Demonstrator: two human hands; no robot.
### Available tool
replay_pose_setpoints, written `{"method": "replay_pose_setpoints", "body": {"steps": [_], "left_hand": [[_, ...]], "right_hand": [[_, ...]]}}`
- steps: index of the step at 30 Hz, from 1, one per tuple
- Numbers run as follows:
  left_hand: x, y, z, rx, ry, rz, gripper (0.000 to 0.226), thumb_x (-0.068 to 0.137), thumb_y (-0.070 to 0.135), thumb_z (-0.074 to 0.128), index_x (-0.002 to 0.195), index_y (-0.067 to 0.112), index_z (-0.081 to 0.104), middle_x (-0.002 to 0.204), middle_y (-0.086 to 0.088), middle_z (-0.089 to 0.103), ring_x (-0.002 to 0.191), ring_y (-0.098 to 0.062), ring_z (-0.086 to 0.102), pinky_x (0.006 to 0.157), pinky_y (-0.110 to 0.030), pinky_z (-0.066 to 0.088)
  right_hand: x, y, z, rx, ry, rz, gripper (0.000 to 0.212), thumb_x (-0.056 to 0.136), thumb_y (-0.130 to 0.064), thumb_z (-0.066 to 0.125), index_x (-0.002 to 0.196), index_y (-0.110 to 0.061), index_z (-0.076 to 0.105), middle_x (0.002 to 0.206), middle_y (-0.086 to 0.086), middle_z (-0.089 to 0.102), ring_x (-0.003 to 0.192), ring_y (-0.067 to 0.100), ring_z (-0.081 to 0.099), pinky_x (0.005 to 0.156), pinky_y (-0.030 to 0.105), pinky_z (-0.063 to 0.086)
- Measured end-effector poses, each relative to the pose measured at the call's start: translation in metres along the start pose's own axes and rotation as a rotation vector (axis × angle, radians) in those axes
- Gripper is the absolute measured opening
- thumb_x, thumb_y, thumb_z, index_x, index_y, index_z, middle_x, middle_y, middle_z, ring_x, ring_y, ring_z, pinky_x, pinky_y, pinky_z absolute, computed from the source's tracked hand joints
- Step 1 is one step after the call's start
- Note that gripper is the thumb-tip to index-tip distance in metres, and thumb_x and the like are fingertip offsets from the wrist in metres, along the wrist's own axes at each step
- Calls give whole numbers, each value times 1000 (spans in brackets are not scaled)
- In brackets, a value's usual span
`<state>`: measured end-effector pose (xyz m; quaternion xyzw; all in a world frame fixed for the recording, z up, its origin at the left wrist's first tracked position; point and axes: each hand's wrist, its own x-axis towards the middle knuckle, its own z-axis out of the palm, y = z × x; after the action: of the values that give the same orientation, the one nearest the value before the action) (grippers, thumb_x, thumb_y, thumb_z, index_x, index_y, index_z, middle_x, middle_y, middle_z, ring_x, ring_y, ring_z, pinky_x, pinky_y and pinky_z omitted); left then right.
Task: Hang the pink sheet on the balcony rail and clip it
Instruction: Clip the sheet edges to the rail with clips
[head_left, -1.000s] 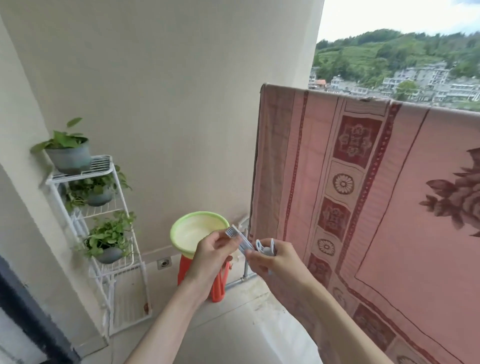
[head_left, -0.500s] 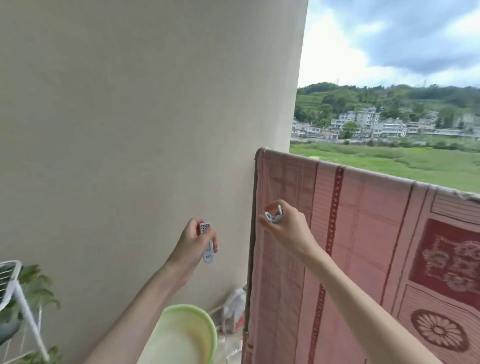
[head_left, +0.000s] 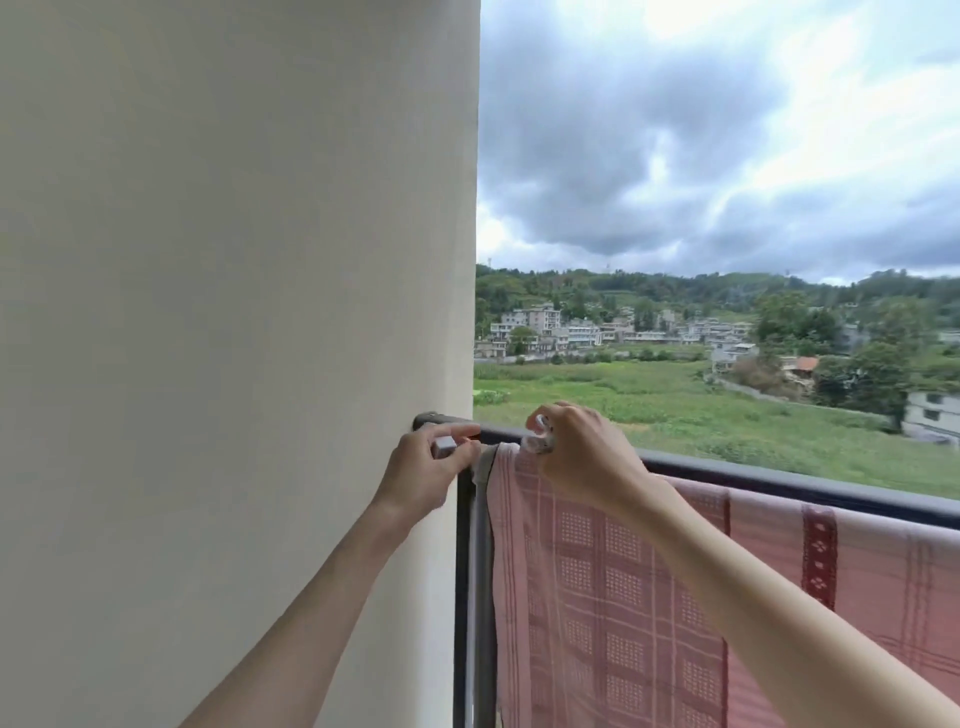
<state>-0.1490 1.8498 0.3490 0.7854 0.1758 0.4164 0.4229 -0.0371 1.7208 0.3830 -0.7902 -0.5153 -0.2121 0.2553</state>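
Hang is done: your pink sheet (head_left: 649, 587) drapes over the balcony rail (head_left: 779, 475), your left hand (head_left: 423, 467) pinches one clip (head_left: 443, 447), your right hand (head_left: 582, 452) grips more clips (head_left: 537, 439) at the sheet's corner, nothing clipped yet.

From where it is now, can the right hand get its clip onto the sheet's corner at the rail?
Probably yes. The right hand, holding a clip, is already at the pink sheet's top corner on the balcony rail. The left hand, pinching another clip, sits beside the corner, not across it.
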Motion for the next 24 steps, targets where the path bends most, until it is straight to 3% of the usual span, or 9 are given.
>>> {"method": "replay_pose_setpoints", "body": {"steps": [2, 4, 6, 9, 14, 17, 21, 23, 24], "left_hand": [[29, -4, 8, 1, -106, 57, 28, 84, 21, 66, 112, 19, 67, 108, 0, 64, 81, -9, 57, 81, -27, 52], [47, -7, 13, -18, -229, 66, 29, 81, 25, 68, 110, 19, 69, 112, -2, 67, 99, -16, 63, 96, -39, 47], [56, -10, 10, -53, -318, 60, 20, 80, 28, 69, 98, 20, 73, 100, -10, 72, 95, -26, 66, 92, -39, 48], [64, -15, 8, -64, -326, 135, 8, 81, 24, 67, 84, 22, 74, 88, -14, 73, 81, -23, 64, 74, -33, 47], [67, -22, 16, 9, -219, 280, 14, 82, 23, 67, 70, 30, 68, 71, 3, 69, 67, -10, 64, 64, -33, 51], [72, -27, 15, 37, -197, 356, 17, 82, 26, 66, 68, 36, 65, 71, 9, 64, 65, -8, 58, 59, -23, 44], [79, -26, 4, -10, -211, 372, 7, 83, 19, 65, 77, 19, 68, 48, 18, 58, 45, 0, 49, 47, -12, 36], [86, -23, -5, -40, -223, 390, 6, 83, 20, 66, 78, 17, 68, 61, 6, 66, 52, -9, 58, 52, -25, 46], [90, -22, -9, -64, -233, 390, 6, 83, 20, 66, 79, 17, 69, 68, -4, 70, 62, -23, 63, 58, -36, 51]], "right_hand": [[13, 4, 3, 41, -44, 57, 15, 87, -15, 55, 96, -5, 62, 91, 11, 66, 74, 18, 57, 58, 24, 44], [19, 7, 4, 96, -77, 86, 21, 86, -24, 61, 88, -4, 65, 83, 15, 67, 64, 16, 51, 51, 26, 41], [21, 9, 2, 139, -95, 89, 25, 84, -29, 63, 82, -4, 66, 80, 13, 68, 62, 14, 48, 54, 33, 45], [20, 6, 1, 118, -96, 69, 23, 84, -33, 63, 75, -12, 63, 70, 2, 63, 61, 14, 51, 54, 28, 45], [20, 1, 12, 18, 19, 99, 26, 84, -23, 64, 64, -13, 51, 60, -3, 51, 58, 16, 43, 49, 25, 31], [22, -2, 16, -41, 56, 113, 23, 84, -15, 60, 63, -13, 51, 61, -1, 53, 57, 15, 43, 46, 23, 29], [33, -16, 17, -78, 90, 134, 9, 83, -10, 60, 76, -5, 64, 70, 4, 63, 59, 14, 48, 46, 21, 34], [41, -25, 16, -68, 118, 154, 9, 82, -9, 61, 78, -3, 65, 72, 6, 65, 63, 19, 55, 51, 27, 45], [45, -30, 15, -56, 135, 160, 10, 82, -10, 61, 79, -2, 66, 74, 8, 66, 67, 23, 59, 56, 32, 50]]}}
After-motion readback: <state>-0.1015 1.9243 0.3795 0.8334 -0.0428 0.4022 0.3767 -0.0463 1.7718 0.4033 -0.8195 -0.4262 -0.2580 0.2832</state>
